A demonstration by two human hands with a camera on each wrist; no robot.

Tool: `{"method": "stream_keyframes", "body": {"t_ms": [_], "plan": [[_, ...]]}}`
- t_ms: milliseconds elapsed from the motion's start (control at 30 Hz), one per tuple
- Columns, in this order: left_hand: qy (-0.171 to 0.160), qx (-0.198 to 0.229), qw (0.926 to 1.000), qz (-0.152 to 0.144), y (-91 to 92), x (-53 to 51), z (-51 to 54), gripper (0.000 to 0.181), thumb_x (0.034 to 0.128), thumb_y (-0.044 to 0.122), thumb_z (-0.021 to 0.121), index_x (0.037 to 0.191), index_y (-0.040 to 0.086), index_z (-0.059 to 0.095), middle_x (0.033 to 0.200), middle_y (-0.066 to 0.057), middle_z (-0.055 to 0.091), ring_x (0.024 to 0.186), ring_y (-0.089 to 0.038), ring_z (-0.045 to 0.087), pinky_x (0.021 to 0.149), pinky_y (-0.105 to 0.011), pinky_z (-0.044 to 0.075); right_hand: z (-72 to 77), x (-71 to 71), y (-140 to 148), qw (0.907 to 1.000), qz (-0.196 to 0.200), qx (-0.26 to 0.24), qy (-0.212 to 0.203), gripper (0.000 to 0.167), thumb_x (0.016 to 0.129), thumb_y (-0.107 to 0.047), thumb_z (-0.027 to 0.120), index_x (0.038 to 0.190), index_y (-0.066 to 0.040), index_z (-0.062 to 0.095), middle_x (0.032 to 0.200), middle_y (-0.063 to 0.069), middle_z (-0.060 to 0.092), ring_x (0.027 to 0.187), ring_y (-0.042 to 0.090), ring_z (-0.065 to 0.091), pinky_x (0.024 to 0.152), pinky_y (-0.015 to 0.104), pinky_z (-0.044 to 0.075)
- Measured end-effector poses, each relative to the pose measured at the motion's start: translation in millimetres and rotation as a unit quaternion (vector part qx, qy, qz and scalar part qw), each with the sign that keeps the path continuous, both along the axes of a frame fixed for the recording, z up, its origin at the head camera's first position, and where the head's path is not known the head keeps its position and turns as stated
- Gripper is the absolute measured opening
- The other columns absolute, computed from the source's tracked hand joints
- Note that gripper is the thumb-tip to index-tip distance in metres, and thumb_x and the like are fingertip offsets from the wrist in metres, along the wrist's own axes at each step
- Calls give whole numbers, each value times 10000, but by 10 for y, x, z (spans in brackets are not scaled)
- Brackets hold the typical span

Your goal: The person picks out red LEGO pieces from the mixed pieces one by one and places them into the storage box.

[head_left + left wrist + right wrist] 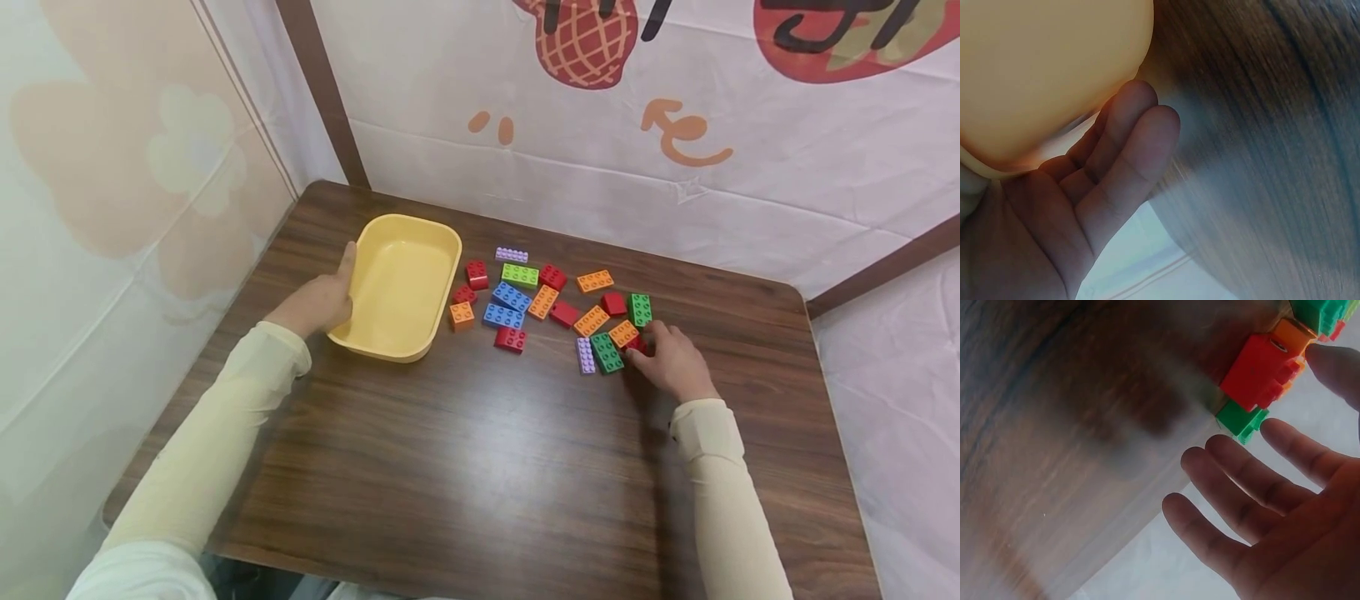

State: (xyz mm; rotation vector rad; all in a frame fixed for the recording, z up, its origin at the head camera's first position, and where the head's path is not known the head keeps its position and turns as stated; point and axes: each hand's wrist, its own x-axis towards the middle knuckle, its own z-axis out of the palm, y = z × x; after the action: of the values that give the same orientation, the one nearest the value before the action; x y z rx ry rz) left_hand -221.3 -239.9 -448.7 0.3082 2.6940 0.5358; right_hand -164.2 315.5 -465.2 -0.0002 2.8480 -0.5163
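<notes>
Cream sleeves [197,446] cross the table [465,475], left hand [318,302] gripping the yellow tray [399,287] by its side, seemingly to steady it, right hand [678,364] spread beside a red brick [1252,374].

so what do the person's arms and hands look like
The left hand and right hand are ungloved. Pale cream sleeves end in thicker cuffs; white fabric shows further up on the left. No cables or markings show.

Brown wood-grain table [450,467], on it a yellow tray [397,292] and beside that toy bricks [543,302] in several colours
</notes>
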Motion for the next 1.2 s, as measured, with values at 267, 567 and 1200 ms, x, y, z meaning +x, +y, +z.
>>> {"method": "stream_keyframes", "body": {"t_ms": [267,567,1200], "plan": [[-3,8,10000,-8,-23,-1,-12,928,926,8,400,1525,59,-307,661,-142,561,547,-265,556,576,-442,474,-67,-38,-47,10000,90,10,34,575,920,-321,738,1317,26,509,1135,225,580,972,362,530,876,545,481],[61,1,10000,-54,-42,13,-15,910,922,8,394,1527,26,-286,656,-142,568,551,-268,563,588,-453,480,-143,-72,-62,9992,175,-78,349,493,925,-198,737,1283,30,488,1121,246,615,916,353,569,837,529,498],[39,119,9999,3,71,32,-47,934,923,16,407,1531,66,-300,674,-137,576,569,-265,567,608,-451,481,298,-282,-480,9957,408,-129,821,463,942,-204,707,1295,15,502,1079,209,625,877,343,579,815,519,511]]}}
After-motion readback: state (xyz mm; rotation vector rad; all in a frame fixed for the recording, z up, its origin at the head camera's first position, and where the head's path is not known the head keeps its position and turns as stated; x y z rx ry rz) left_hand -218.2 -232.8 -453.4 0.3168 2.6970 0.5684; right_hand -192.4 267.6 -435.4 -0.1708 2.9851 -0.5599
